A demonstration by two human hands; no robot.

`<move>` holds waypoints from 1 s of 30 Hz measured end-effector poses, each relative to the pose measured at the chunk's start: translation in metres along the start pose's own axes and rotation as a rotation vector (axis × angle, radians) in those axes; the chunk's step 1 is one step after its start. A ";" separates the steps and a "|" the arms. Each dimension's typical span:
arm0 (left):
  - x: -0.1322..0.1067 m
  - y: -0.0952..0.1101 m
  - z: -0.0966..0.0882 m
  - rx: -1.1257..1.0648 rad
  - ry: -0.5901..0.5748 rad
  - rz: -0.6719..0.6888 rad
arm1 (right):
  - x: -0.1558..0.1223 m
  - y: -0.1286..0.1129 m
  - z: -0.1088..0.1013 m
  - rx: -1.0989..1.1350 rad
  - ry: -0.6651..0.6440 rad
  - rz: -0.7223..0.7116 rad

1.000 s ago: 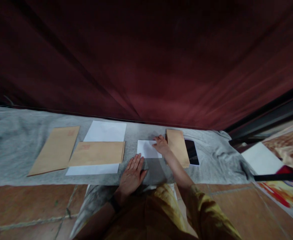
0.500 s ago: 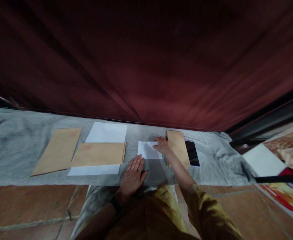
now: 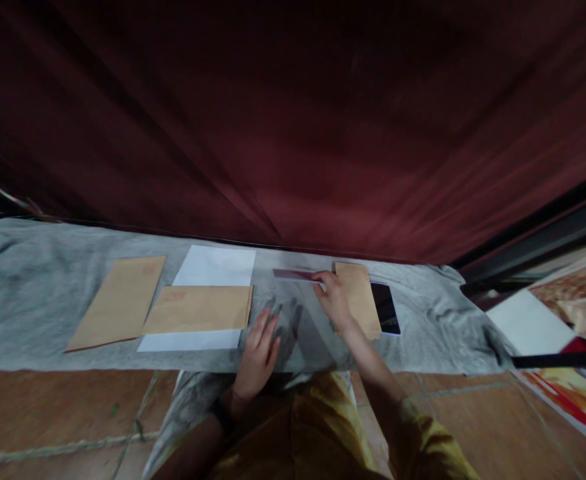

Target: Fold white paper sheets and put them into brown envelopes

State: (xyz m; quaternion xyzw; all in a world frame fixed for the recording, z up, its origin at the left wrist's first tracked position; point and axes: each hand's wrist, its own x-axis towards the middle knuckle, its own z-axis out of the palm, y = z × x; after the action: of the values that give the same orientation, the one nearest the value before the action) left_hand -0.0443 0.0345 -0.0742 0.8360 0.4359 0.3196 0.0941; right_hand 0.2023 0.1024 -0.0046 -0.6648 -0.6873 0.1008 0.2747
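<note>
My right hand [image 3: 333, 297] pinches one end of a folded sheet of paper [image 3: 293, 274]. Seen nearly edge-on, the sheet looks like a thin, shaded strip raised off the grey cloth. My left hand [image 3: 257, 357] hovers just above the cloth with its fingers stretched out, holding nothing. To its left, a stack of brown envelopes [image 3: 197, 309] lies across white paper [image 3: 216, 261]. Another brown envelope [image 3: 117, 303] rests farther left. Beside my right hand are more brown envelopes [image 3: 360, 300], partly covering a dark-screened phone [image 3: 385, 308].
A grey cloth [image 3: 433, 313] covers the long, narrow surface. Dark red fabric [image 3: 293, 167] hangs along its far edge. On the right, beyond a dark frame bar, are a white sheet [image 3: 530, 321] and a colourful printed sheet [image 3: 583, 393]. Tiled floor [image 3: 47, 407] shows below.
My right hand has lifted the paper off the cloth and tilted it up toward the far edge. My left hand has come up off the cloth and moved slightly back.
</note>
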 end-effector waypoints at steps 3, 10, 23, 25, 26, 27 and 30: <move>-0.008 -0.002 -0.008 -0.015 0.036 0.016 | -0.031 0.001 0.011 -0.018 0.031 -0.109; -0.014 0.009 -0.007 0.049 -0.057 0.131 | -0.100 0.004 0.049 -0.122 -0.119 -0.217; 0.017 0.010 0.022 0.244 -0.190 0.011 | -0.108 -0.009 0.043 0.019 -0.065 -0.053; 0.024 0.009 0.026 0.250 -0.210 0.011 | -0.099 -0.013 0.051 0.046 -0.024 -0.046; 0.027 0.008 0.029 0.256 -0.219 0.008 | -0.095 -0.016 0.055 0.042 -0.021 -0.050; 0.030 0.008 0.032 0.262 -0.228 0.008 | -0.090 -0.018 0.060 0.026 -0.028 -0.060; 0.036 0.006 0.039 0.267 -0.250 0.030 | -0.082 -0.020 0.071 -0.069 -0.071 -0.102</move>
State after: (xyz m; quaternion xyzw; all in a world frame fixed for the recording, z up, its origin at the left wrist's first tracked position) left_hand -0.0013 0.0640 -0.0854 0.8807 0.4470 0.1536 0.0309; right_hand 0.1463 0.0370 -0.0731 -0.6342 -0.7326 0.0865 0.2317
